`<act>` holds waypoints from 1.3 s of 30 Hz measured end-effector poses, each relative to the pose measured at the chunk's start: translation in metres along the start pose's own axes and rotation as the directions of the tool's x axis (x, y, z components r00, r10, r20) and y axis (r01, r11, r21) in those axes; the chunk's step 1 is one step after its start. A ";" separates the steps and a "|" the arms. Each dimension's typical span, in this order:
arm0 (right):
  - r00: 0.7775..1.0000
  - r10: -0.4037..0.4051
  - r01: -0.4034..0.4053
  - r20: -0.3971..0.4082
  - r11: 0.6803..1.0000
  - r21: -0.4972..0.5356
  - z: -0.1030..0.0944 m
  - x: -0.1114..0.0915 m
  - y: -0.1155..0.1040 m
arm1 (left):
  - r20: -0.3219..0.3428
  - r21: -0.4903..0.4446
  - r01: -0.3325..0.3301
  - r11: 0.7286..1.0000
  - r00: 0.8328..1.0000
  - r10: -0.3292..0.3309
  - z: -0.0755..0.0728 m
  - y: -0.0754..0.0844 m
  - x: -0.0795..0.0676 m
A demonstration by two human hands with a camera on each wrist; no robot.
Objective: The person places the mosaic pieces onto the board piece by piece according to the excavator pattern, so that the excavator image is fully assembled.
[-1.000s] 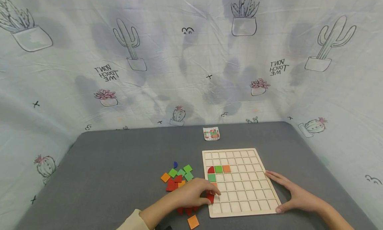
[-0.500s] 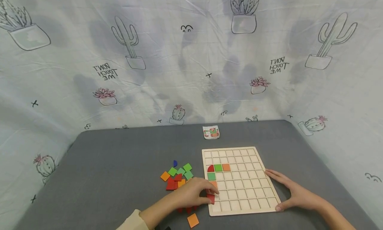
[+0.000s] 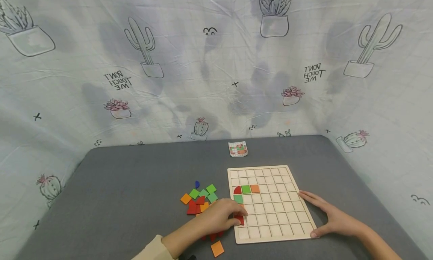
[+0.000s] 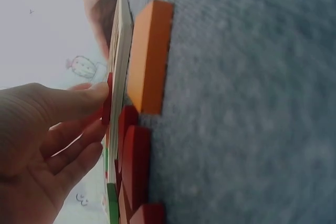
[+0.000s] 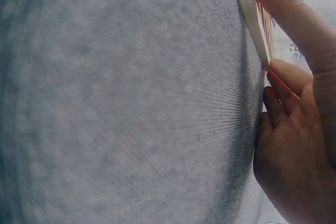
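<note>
My left hand (image 3: 221, 216) pinches a small red tile (image 3: 240, 220) between thumb and fingertips at the left column of a pale wooden grid board (image 3: 275, 208). The left wrist view shows that red tile (image 4: 107, 100) upright along the board's edge, thumb on its near face. Above it in the same column lie an orange tile, partly hidden by the fingers, a green tile (image 3: 238, 198) and a red quarter-round (image 3: 237, 190). Beside the quarter-round sit a green square (image 3: 246, 189) and an orange square (image 3: 255, 189). My right hand (image 3: 333, 219) touches the board's right edge, thumb at the near corner, fingers extended.
Left of the board lies a loose pile of red, green and orange tiles (image 3: 192, 207), partly under my left forearm. A blue half-round (image 3: 197, 184) lies behind it, an orange square (image 3: 217, 248) in front. A small patterned card (image 3: 238, 149) rests beyond the board.
The red tile under my left fingers has shifted slightly up the board's left column and sits closer under the fingertips. My right hand keeps its place on the board's edge.
</note>
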State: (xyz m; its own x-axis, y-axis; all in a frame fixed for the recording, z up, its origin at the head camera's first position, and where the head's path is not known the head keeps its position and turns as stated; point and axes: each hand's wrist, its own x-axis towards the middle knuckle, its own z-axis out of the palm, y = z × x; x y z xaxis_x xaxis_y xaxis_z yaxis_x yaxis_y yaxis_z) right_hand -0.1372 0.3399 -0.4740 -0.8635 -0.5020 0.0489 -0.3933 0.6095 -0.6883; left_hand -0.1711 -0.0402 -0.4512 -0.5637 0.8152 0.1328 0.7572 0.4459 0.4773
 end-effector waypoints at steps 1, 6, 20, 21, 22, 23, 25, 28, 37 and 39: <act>1.000 0.000 0.000 0.000 1.000 0.005 0.000 0.000 0.000 | -0.004 0.003 0.000 1.000 1.000 0.000 0.000 0.001 0.001; 1.000 -0.014 0.014 -0.004 0.999 0.030 0.001 0.000 0.000 | -0.013 -0.025 0.002 1.000 1.000 -0.002 0.004 0.003 0.005; 1.000 -0.007 0.007 -0.008 0.999 0.048 -0.001 0.001 -0.002 | -0.015 -0.005 0.050 0.999 0.999 -0.050 0.003 0.010 0.005; 1.000 -0.007 0.008 -0.007 0.999 0.047 0.000 0.001 -0.002 | -0.019 -0.008 0.037 0.999 0.999 -0.037 0.003 0.009 0.004; 1.000 -0.009 0.010 -0.008 0.999 0.046 0.000 0.000 -0.002 | -0.021 -0.020 0.027 0.999 0.999 -0.028 0.003 0.008 0.002; 1.000 -0.011 0.011 -0.007 0.999 0.046 0.000 0.000 -0.002 | -0.025 -0.034 0.019 0.999 0.999 -0.020 0.003 0.007 0.000; 1.000 -0.012 0.013 -0.005 0.999 0.044 0.000 0.000 -0.002 | -0.027 -0.066 0.023 0.998 0.999 -0.025 0.001 0.004 -0.004; 1.000 -0.020 0.020 -0.006 0.999 0.048 0.001 -0.001 -0.001 | -0.038 -0.106 0.080 0.991 0.996 -0.085 -0.005 -0.003 -0.014; 1.000 -0.020 0.020 -0.005 0.998 0.061 0.000 0.000 -0.002 | -0.317 0.173 0.278 0.945 0.924 -0.214 -0.026 -0.028 -0.046; 1.000 -0.023 0.023 -0.008 0.998 0.059 0.000 0.000 -0.002 | -0.330 0.195 0.297 0.935 0.917 -0.223 -0.029 -0.032 -0.051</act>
State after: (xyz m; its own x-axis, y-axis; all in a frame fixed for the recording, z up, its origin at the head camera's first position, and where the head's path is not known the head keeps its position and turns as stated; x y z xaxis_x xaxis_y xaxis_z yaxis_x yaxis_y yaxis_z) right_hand -0.1364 0.3381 -0.4727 -0.8566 -0.5112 0.0702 -0.3940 0.5600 -0.7288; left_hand -0.1762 -0.1070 -0.4481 -0.7948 0.5265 0.3018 0.6044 0.7311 0.3166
